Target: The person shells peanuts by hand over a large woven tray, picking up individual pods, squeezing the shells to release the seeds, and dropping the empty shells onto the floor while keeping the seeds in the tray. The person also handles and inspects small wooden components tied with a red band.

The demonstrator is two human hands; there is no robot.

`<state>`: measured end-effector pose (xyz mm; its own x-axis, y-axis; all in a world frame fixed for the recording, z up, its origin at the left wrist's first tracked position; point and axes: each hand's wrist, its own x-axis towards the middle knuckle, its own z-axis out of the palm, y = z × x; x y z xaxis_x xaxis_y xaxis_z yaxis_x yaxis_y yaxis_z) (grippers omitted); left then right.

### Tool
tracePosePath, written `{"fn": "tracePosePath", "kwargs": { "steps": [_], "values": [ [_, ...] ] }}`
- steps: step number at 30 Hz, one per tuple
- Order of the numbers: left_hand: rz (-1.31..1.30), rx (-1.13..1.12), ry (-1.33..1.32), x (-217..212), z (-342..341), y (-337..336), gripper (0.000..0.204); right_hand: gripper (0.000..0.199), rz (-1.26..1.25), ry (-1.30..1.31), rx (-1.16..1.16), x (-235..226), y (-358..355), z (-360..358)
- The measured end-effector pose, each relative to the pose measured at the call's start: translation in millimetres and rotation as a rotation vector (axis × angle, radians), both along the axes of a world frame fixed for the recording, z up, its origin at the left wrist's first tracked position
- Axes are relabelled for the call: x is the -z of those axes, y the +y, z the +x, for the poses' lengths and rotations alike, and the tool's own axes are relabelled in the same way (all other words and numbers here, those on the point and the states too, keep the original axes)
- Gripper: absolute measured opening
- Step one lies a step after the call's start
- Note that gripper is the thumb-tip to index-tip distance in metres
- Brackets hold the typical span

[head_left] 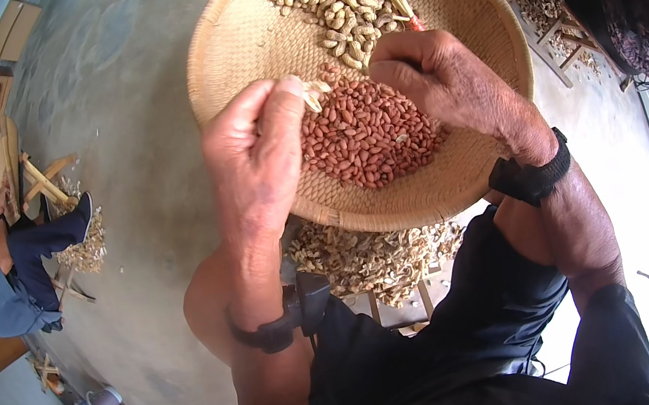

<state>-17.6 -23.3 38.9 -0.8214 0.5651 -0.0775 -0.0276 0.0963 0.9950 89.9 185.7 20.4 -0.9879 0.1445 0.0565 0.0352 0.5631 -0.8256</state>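
many shelled peanuts point(370, 139), oval, reddish-brown, heaped

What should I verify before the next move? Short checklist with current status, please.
1. Left hand has a grip: ok, a pale shell piece is pinched at the thumb and fingertips.
2. Right hand contents known: cannot tell, the fingers are curled and hide whatever may be inside.
3. Unshelled peanuts available: ok, a pile lies toward the basket's far side.
4. Red kernels free of pale bits: not ok, a small pale fragment lies among them.
5. Woven basket firmly supported: cannot tell, its underside is hidden.
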Motion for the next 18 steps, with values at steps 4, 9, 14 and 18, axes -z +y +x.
{"fn": "tracePosePath", "kwargs": {
  "steps": [4,9,14,18],
  "values": [
    [0.182,-0.052,-0.292,-3.8,-1.7,-2.2,0.020,0.012,0.183,0.002,0.148,15.7,12.4,-8.2],
    [0.366,-0.048,-0.532,1.9,-5.8,-3.9,0.020,0.007,0.443,0.162,0.112,49.4,15.2,-29.0],
    [0.516,0.026,-0.672,6.6,-7.8,-3.4,0.017,0.006,0.608,0.004,0.088,73.3,28.9,-39.7],
    [0.584,0.075,-0.725,8.5,-10.3,-6.3,0.019,0.016,0.675,-0.177,0.061,67.2,21.7,-46.5]
  ]
}}
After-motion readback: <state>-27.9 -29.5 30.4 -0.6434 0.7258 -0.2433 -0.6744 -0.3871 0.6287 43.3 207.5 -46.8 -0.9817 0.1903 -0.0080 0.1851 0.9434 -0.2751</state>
